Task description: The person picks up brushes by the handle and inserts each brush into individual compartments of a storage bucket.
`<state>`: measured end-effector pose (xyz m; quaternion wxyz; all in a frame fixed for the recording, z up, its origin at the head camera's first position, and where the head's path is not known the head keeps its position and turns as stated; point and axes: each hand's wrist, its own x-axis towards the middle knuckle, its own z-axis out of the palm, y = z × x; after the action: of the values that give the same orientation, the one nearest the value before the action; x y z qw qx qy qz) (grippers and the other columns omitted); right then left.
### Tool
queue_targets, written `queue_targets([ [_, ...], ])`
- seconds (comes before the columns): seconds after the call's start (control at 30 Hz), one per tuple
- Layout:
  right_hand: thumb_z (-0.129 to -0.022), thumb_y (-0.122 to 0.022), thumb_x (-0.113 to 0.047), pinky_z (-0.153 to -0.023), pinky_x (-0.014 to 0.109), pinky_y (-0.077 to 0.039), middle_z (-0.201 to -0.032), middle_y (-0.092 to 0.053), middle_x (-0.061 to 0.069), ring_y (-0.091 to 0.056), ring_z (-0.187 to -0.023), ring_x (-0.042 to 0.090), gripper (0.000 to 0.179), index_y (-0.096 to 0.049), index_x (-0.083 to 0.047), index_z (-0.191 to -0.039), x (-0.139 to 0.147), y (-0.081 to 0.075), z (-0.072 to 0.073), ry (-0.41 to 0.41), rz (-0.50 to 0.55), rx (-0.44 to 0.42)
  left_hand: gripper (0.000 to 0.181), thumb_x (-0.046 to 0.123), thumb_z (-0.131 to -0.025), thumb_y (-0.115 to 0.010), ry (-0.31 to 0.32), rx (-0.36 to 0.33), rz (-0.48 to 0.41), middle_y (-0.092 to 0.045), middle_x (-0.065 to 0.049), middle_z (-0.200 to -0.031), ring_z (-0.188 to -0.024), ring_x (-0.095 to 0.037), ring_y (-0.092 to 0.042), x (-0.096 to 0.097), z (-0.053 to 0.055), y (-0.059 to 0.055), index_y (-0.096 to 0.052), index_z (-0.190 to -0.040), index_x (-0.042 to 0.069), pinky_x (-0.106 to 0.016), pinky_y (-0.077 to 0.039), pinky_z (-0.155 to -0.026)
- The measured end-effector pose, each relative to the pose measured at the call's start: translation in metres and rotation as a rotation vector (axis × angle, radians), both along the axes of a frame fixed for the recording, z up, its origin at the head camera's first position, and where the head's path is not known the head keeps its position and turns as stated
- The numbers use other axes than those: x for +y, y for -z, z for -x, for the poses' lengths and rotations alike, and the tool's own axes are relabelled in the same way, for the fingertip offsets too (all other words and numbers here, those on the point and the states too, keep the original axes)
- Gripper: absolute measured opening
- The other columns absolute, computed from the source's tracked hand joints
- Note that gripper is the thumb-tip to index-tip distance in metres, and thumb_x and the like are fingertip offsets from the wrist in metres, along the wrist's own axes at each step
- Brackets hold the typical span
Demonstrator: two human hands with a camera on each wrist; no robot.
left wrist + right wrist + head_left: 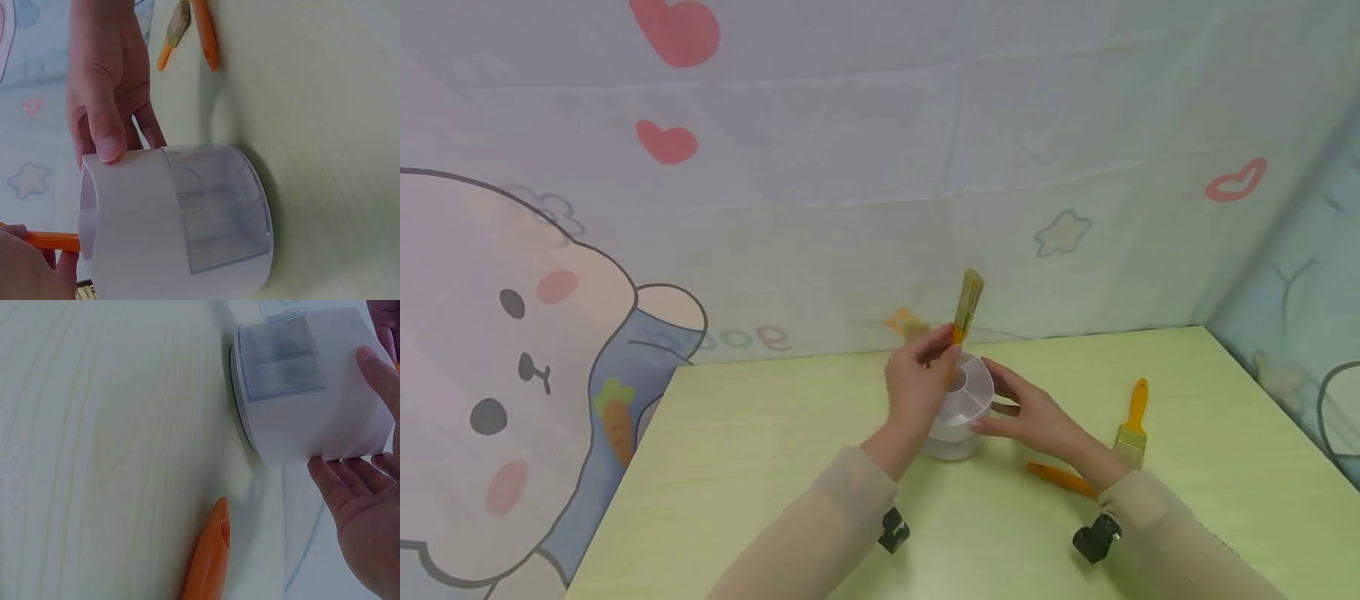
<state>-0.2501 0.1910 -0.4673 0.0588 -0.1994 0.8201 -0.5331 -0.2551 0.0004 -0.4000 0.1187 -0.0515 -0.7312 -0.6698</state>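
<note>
Above white holder (953, 447), brush (965, 315) near-upright; bristles (972, 288) up (leaning slightly right)

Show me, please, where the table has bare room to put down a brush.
The table is widely bare between its left edge and the left sleeve. A smaller patch lies between the rightmost brush and the right edge. It is crowded around the white container, where the left grip and right grip work, and at the orange handle beside the right sleeve.

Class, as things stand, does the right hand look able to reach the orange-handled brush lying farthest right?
Likely yes: the right hand would first have to release the white holder, but the brush lies near that forearm, its handle uncovered.
</note>
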Motion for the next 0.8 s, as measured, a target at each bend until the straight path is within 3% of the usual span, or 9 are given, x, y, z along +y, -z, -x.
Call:
queue_targets([
  [0.4,-0.076,-0.081,-0.038,-0.103,0.046,-0.045,-0.155,-0.032,0.004,-0.037,-0.138,0.031,0.097,-0.025,-0.022,-0.153,0.0,-0.0038,-0.0014,-0.007,0.001,-0.002,0.028,0.01,-0.084,-0.075,0.002,0.002,0.139,-0.074,0.006,-0.098,-0.088,-0.006,-0.068,0.0,-0.0026,0.0004,-0.074,-0.11,0.02,-0.021,-0.057,-0.081],
  [0.8,-0.077,-0.08,-0.037,-0.103,0.046,-0.044,-0.155,-0.031,0.003,-0.037,-0.138,0.03,0.095,-0.024,-0.022,-0.153,-0.0001,-0.0048,-0.0019,-0.015,-0.007,-0.004,0.026,0.01,-0.084,-0.074,0.038,-0.041,0.303,-0.074,0.0,-0.097,-0.086,-0.012,-0.07,-0.0034,-0.0009,-0.0079,-0.073,-0.11,0.014,-0.021,-0.058,-0.075],
])
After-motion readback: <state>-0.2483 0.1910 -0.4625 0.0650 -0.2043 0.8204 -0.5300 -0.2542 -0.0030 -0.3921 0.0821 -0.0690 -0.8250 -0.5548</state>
